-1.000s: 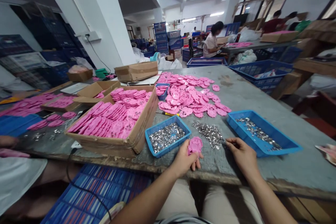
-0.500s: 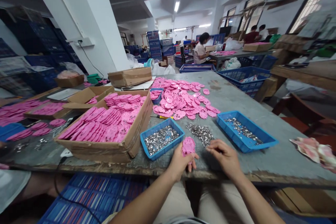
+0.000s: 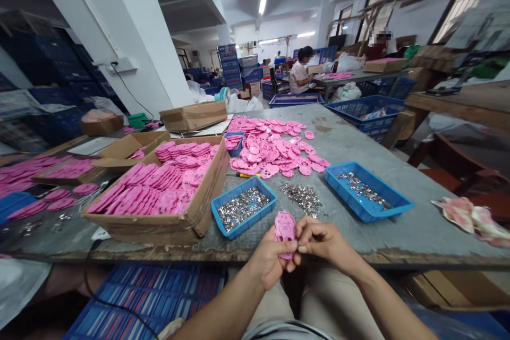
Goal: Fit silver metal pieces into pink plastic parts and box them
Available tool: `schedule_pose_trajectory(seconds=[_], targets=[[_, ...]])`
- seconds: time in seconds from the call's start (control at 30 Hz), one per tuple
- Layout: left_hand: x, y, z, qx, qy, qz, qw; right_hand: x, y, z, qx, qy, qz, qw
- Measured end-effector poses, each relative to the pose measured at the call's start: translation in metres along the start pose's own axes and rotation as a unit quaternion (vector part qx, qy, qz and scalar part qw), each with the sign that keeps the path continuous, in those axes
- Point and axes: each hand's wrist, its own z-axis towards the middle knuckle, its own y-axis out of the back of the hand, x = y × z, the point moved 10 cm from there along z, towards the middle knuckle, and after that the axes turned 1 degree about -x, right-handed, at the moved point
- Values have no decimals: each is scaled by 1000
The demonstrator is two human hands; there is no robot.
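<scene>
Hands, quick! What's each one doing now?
Left hand: closed, holding a pink piece.
Right hand: pinched closed beside it; can't tell whether anything's inside.

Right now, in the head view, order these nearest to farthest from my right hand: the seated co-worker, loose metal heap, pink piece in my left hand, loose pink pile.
From your right hand:
1. Pink piece: left side, in your left hand.
2. Metal heap: just ahead.
3. Pink pile: beyond the metal heap.
4. Seated co-worker: far background.
</scene>
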Motion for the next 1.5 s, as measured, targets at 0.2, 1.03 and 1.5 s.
schedule_pose_trajectory(seconds=[0.2, 1.03, 1.5], targets=[[-11, 8, -1, -66, -59, 28, 996, -14, 1, -4, -49, -29, 29, 998], [-37, 6, -13, 3, -134, -37, 990, -12, 11, -12, -220, -69, 16, 973], [-42, 5, -13, 21, -191, -17, 981, -14, 1, -11, -211, -100, 40, 972]])
